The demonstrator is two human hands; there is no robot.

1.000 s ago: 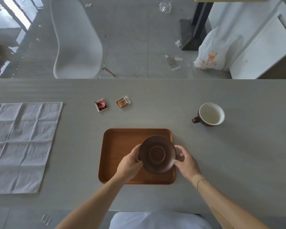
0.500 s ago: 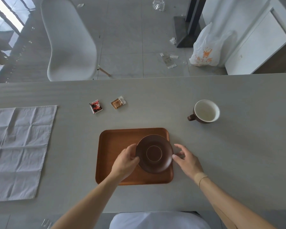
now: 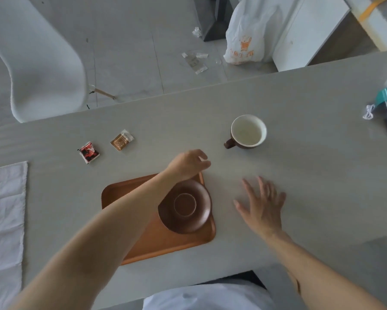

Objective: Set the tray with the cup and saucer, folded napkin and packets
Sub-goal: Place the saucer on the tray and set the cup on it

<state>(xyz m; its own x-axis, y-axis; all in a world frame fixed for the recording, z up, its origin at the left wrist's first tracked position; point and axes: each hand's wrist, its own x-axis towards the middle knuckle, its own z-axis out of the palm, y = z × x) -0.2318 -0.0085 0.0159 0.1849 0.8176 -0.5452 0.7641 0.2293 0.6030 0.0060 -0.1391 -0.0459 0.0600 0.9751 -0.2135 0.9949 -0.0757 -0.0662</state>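
Tray (image 3: 130, 193), partly hidden beneath the left forearm, carries the saucer (image 3: 185, 206) at its right end, just below the left hand (image 3: 188, 164), whose loosely curled fingers hold nothing. Napkin (image 3: 4, 222), unfolded, is cut off at the frame's left edge. Right hand (image 3: 263, 205), blurred, hovers with fingers spread right of the saucer. Cup (image 3: 248, 131) stands beyond both sets of fingertips. Packets' (image 3: 89, 152) printing is illegible.
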